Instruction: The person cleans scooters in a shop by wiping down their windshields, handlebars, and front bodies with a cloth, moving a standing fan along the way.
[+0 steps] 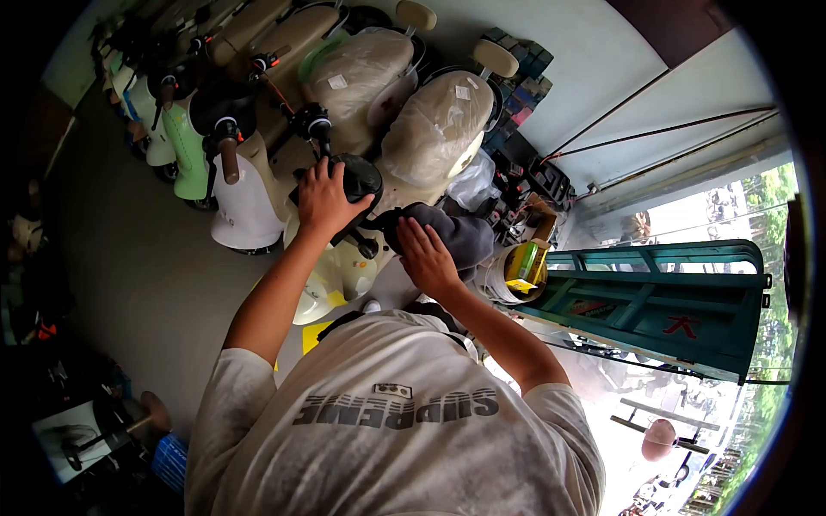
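My left hand (325,203) lies on the black rounded handlebar housing (363,179) of a cream scooter (320,284), thumb apart from the fingers. My right hand (425,256) is laid flat, fingers stretched out, on a bunched dark grey cloth (469,236) beside that housing. What lies beneath the cloth is hidden. A black grip or lever (367,248) sticks out between the two hands.
Several scooters stand in a row at upper left, including a white one (245,206) and a green one (188,150). Plastic-wrapped seats (439,125) are ahead. A bucket (499,279) with a yellow box (527,265) stands right, near a teal cargo bed (654,301).
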Motion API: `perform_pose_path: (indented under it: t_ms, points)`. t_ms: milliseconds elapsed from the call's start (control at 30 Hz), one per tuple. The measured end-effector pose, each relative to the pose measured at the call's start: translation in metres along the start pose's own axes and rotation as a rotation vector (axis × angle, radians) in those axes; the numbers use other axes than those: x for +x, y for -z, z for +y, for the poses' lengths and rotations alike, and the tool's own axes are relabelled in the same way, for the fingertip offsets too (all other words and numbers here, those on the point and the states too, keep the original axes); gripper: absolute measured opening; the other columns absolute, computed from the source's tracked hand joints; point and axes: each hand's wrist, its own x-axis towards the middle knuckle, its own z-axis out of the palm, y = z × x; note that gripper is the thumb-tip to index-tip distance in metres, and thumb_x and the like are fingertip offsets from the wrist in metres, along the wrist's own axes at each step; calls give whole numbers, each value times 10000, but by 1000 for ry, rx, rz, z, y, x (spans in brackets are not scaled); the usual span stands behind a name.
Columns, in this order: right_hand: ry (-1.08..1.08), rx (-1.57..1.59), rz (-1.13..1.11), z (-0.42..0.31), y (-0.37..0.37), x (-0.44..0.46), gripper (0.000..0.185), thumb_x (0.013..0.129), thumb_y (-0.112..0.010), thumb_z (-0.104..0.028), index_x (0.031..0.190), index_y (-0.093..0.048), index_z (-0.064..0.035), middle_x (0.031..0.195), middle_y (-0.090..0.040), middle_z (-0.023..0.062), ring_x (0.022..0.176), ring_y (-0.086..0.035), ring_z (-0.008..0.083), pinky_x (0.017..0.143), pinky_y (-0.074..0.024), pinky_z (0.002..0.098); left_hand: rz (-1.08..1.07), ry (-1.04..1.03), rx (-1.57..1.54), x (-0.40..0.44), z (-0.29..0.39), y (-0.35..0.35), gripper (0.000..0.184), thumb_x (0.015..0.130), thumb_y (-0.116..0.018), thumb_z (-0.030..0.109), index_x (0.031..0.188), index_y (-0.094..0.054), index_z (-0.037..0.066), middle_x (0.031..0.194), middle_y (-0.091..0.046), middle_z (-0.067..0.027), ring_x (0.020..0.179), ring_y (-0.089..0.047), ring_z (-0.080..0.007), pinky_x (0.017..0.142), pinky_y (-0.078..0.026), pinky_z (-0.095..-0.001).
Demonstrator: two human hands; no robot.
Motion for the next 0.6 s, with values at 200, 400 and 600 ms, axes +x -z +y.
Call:
perform_pose_path:
  t_ms: [200,400,600]
  points:
    - [-153,11,29,15,-11,51,595,889,-609,-257,1404,-479,10,1316,-559,176,1202,-536,311,1019,-416,440,21,-2,6,0,0,-3,783,734,-773,578,1296,-564,75,1392,-525,-183,1221,-520,-385,1011,-455,-486]
    - [-29,-49,-22,15,-25,71,393,882,-554,-192,1242,-576,-35,996,-616,90,940,-609,262,828,-470,410,13,-13,10,1,-1,-2,791,731,-774,577,1295,-552,69,1396,-523,-193,1231,-521,-383,1006,-459,-491]
    - [-47,47,66,23,5,45,527,866,-590,-214,1374,-537,-85,1194,-593,115,1094,-572,278,952,-440,421,26,1,-38,0,-2,-4,786,706,-783,581,1268,-573,72,1396,-525,-212,1242,-514,-383,1043,-419,-491]
